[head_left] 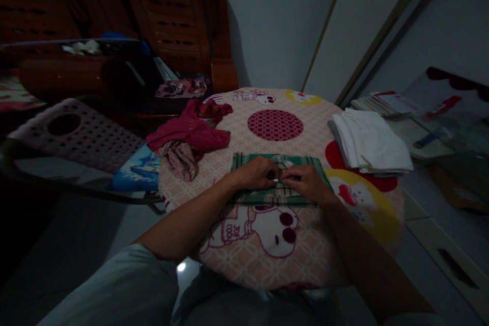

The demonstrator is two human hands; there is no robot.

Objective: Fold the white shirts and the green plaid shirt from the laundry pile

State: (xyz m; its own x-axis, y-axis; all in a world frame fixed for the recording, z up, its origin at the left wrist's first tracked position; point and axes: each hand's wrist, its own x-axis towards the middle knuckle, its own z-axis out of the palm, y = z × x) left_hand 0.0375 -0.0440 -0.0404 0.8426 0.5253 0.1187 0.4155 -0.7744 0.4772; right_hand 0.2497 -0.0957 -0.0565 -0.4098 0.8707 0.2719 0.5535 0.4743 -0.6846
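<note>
A green plaid cloth (248, 197), folded into a flat rectangle, lies on the round table (237, 147) in front of me. My left hand (260, 173) rests over its middle-left part with fingers curled and pinched near a small white piece. Just to the right, my right hand (305, 181) has its fingertips pinched together at the cloth's middle. The two hands' fingertips are close to each other. What exactly sits between the fingers is too small and dark to make out.
Crumpled red and pink clothes (187, 132) lie at the table's left edge. Folded white cloths (372, 142) are stacked at the right edge. A chair (76, 132) stands at left, wooden seating (171, 20) behind. A glass shelf with papers (385, 104) is at right.
</note>
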